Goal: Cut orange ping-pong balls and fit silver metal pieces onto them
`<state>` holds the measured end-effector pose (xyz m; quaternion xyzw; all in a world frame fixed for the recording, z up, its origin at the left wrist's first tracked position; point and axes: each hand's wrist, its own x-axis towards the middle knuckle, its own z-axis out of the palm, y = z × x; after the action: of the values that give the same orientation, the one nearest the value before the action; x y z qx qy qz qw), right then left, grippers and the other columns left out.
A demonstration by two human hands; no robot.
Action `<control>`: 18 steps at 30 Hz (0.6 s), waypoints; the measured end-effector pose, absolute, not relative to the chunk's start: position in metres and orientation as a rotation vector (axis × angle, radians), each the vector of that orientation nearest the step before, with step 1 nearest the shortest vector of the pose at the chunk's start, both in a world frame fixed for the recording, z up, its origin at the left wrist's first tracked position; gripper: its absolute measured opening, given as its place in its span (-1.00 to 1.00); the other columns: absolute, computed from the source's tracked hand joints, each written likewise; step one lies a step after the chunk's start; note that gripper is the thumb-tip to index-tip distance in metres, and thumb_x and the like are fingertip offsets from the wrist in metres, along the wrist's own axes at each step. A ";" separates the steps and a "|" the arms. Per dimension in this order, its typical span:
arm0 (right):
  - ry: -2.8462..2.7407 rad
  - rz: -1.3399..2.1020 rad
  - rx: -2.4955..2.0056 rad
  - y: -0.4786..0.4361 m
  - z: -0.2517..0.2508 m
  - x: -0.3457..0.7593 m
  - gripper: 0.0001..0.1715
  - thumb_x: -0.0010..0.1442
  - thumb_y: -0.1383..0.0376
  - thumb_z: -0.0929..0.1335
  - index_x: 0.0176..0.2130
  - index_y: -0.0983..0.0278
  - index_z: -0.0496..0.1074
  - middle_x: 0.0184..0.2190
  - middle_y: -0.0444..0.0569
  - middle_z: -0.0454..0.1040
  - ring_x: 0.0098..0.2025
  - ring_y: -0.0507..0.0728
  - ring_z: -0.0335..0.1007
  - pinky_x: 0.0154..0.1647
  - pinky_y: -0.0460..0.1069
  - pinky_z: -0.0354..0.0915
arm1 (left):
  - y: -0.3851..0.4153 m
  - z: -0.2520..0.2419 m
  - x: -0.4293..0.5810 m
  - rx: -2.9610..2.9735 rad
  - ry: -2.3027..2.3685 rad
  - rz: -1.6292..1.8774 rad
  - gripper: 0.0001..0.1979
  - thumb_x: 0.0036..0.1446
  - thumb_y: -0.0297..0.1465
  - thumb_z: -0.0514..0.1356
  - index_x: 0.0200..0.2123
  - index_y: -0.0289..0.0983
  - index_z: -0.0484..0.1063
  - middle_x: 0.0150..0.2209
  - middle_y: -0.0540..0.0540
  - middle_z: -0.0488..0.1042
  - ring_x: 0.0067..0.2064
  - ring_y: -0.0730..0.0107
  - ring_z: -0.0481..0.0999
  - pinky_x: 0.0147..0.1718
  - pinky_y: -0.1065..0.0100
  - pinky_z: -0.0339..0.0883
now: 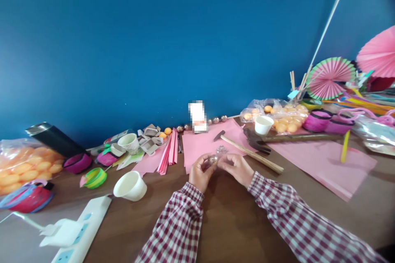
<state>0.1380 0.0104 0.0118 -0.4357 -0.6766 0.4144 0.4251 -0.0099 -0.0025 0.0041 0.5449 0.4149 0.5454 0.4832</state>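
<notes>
My left hand (200, 172) and my right hand (235, 167) meet over the brown table (228, 218), just in front of a pink paper sheet (202, 144). Both pinch a small shiny, glittery object (213, 159) between their fingertips; it is too blurred to name. A second small clear piece (221, 150) lies on the pink sheet right behind my fingers. A wooden-handled hammer (251, 154) lies just beyond my right hand. Both sleeves are red-and-white checked.
A claw hammer (277, 139), white cups (131, 185) (263, 124), bags of orange balls (279, 117) (21, 168), folded pink papers (169, 152), a power strip (83, 230), a black flask (54, 137), pink paper fans (330, 76) and pipe cleaners crowd the table along the blue wall.
</notes>
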 end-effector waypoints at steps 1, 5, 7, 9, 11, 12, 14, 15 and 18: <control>-1.671 1.043 -1.079 0.011 0.011 0.138 -0.82 -0.03 0.23 0.32 -0.49 0.33 0.36 -0.52 -0.11 0.42 -0.46 0.01 0.32 -0.40 -0.07 0.28 | -0.003 0.004 -0.010 1.332 1.017 1.333 -0.64 -0.18 -0.48 0.24 -0.20 -0.32 0.36 -0.18 -0.18 0.45 -0.16 0.25 0.44 -0.14 0.22 0.30; -1.548 1.151 -0.993 0.013 0.007 0.137 -0.76 -0.07 0.28 0.36 -0.33 0.30 0.31 -0.38 -0.08 0.45 -0.32 0.06 0.39 -0.30 -0.03 0.33 | -0.004 0.006 -0.009 1.323 1.028 1.329 -0.64 -0.17 -0.45 0.24 -0.20 -0.32 0.36 -0.20 -0.17 0.46 -0.18 0.27 0.45 -0.15 0.24 0.31; -1.516 1.219 -0.954 0.013 0.006 0.137 -0.66 -0.07 0.30 0.36 -0.22 0.30 0.30 -0.28 -0.02 0.46 -0.20 0.10 0.38 -0.19 0.00 0.32 | -0.005 0.007 -0.009 1.317 1.036 1.329 -0.64 -0.17 -0.45 0.24 -0.20 -0.32 0.37 -0.21 -0.16 0.47 -0.18 0.28 0.45 -0.15 0.25 0.31; -1.523 1.241 -0.943 0.013 0.007 0.137 -0.60 -0.07 0.29 0.36 -0.17 0.33 0.32 -0.21 0.03 0.44 -0.13 0.13 0.35 -0.10 0.04 0.28 | -0.005 0.008 -0.008 1.319 1.030 1.324 -0.64 -0.17 -0.45 0.24 -0.20 -0.32 0.37 -0.22 -0.15 0.47 -0.18 0.28 0.45 -0.15 0.25 0.31; -1.551 1.215 -0.951 0.012 0.008 0.137 -0.59 -0.07 0.28 0.36 -0.16 0.34 0.36 -0.18 0.05 0.44 -0.11 0.15 0.34 -0.05 0.06 0.25 | -0.005 0.008 -0.008 1.321 1.027 1.328 -0.64 -0.17 -0.45 0.24 -0.20 -0.32 0.38 -0.22 -0.14 0.48 -0.18 0.27 0.45 -0.14 0.24 0.31; -1.565 1.198 -0.956 0.011 0.009 0.137 -0.60 -0.06 0.28 0.36 -0.16 0.34 0.38 -0.18 0.05 0.44 -0.11 0.16 0.34 -0.04 0.08 0.24 | -0.005 0.007 -0.008 1.321 1.027 1.329 -0.64 -0.17 -0.44 0.24 -0.20 -0.32 0.39 -0.22 -0.14 0.48 -0.18 0.26 0.45 -0.14 0.24 0.31; -1.579 1.171 -0.964 0.011 0.011 0.137 -0.61 -0.06 0.27 0.36 -0.17 0.33 0.40 -0.18 0.03 0.45 -0.11 0.17 0.34 -0.02 0.10 0.23 | -0.004 0.005 -0.007 1.317 1.037 1.334 -0.63 -0.18 -0.44 0.25 -0.19 -0.32 0.40 -0.22 -0.13 0.49 -0.18 0.25 0.45 -0.14 0.24 0.31; -1.580 1.162 -0.967 0.011 0.012 0.137 -0.61 -0.05 0.26 0.36 -0.17 0.33 0.40 -0.18 0.02 0.45 -0.11 0.18 0.34 -0.02 0.11 0.23 | -0.004 0.004 -0.007 1.315 1.044 1.335 -0.62 -0.18 -0.44 0.25 -0.18 -0.31 0.40 -0.22 -0.12 0.49 -0.17 0.25 0.45 -0.14 0.23 0.31; -1.578 1.161 -0.964 0.010 0.014 0.138 -0.62 -0.05 0.26 0.36 -0.18 0.32 0.41 -0.19 0.00 0.46 -0.11 0.19 0.35 -0.02 0.11 0.24 | -0.002 0.001 -0.007 1.323 1.057 1.333 -0.60 -0.17 -0.44 0.24 -0.16 -0.31 0.39 -0.21 -0.11 0.49 -0.16 0.25 0.45 -0.12 0.22 0.30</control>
<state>0.1375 0.0102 0.0140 -0.3920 -0.6413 0.4720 0.4607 -0.0073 -0.0024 0.0008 0.5407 0.4321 0.5450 0.4733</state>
